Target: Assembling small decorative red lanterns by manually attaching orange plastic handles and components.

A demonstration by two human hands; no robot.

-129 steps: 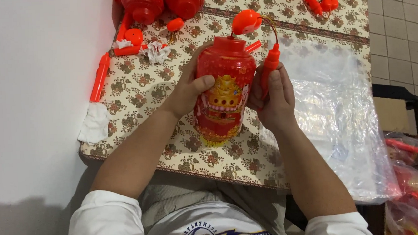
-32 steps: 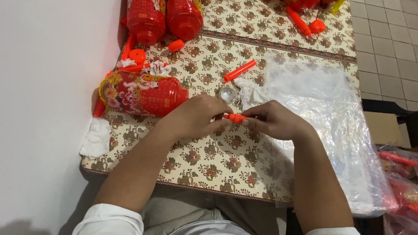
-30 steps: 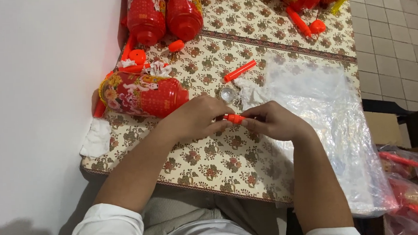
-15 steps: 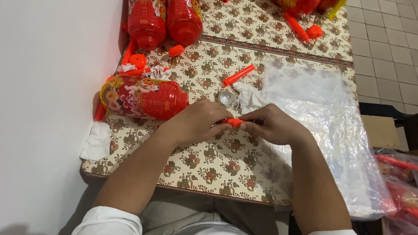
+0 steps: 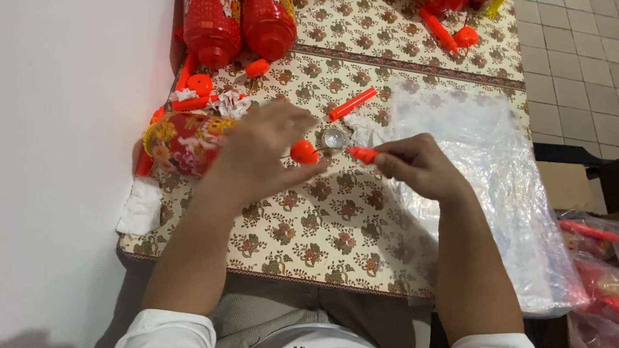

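The left hand [image 5: 263,155] pinched a small orange ball [image 5: 303,152]. The right hand [image 5: 418,165] gripped an orange stick [image 5: 362,154]. The two parts were near, not yet joined. One red lantern [image 5: 184,142] lay beside them on the worktop [image 5: 326,229], seemingly waiting for its handle.

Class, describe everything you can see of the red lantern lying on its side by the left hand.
The red lantern lies on its side on the patterned table, near the white wall. It looks like glossy plastic, barrel-shaped, red with gold floral print and a yellow rim at its left end. The left hand covers its right end; whether they touch is unclear. Orange parts lie just behind it.
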